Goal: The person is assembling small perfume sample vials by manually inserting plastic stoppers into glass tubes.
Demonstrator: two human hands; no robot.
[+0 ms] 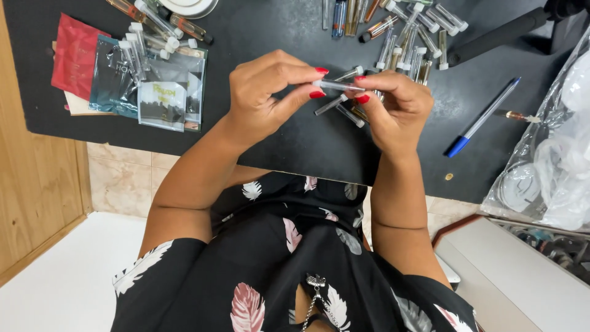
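Both hands are meeting over the middle of the black worktop (295, 141), just above its near edge. The left hand (264, 92) is pinching one end of a slim clear glass vial (337, 85) between thumb and forefinger, its fingers (301, 72) pressed together around the tube. The right hand (393, 104) is gripping the vial's other end with its fingertips, while also cradling a few more small vials (342, 109) that are sticking out from under its curled fingers toward the left. The held vial is lying roughly level in the air between the two hands, clear of the worktop.

Beyond the hands, a loose cluster of sample vials (405, 43) with white caps is lying at the far side of the worktop, some clear and some holding amber liquid. To the far left, a second group of capped vials (147, 37) is resting on a pile of flat sachets (141, 86) in red, teal and grey. A blue-capped pen (482, 118) is lying at a slant to the right of the right hand, well apart from it. A crumpled clear plastic bag (553, 160) is sitting at the right edge, and a black cylindrical handle (498, 37) is reaching in from the upper right corner.
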